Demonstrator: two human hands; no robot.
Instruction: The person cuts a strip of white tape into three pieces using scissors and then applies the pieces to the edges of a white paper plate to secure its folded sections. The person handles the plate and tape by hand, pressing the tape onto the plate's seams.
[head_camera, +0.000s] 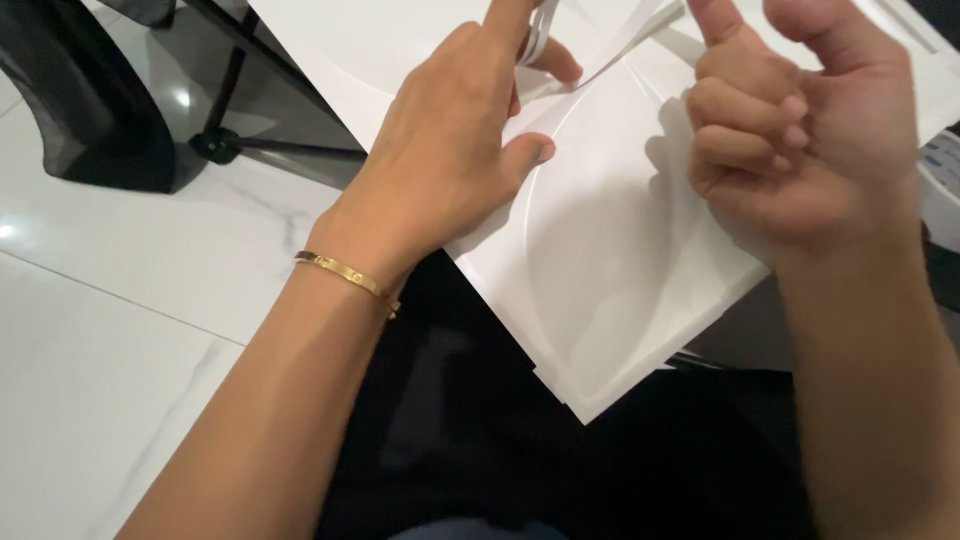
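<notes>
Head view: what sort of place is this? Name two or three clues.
Probably an indoor room at home: glossy white marble-look floor tiles, a black chair base, and white embossed sheets worked on over the lap.

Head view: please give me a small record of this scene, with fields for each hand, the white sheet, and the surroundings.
left hand: left hand lies palm down on the white sheet, fingers spread, index finger by a thin white strip
right hand: right hand raised over the sheet's right side, fingers curled; whether it grips anything cannot be told
white sheet: white embossed sheet with curved raised lines, one corner pointing toward the person
wrist: gold bracelet on the left wrist
surroundings: white marble floor; black chair base at upper left
</notes>
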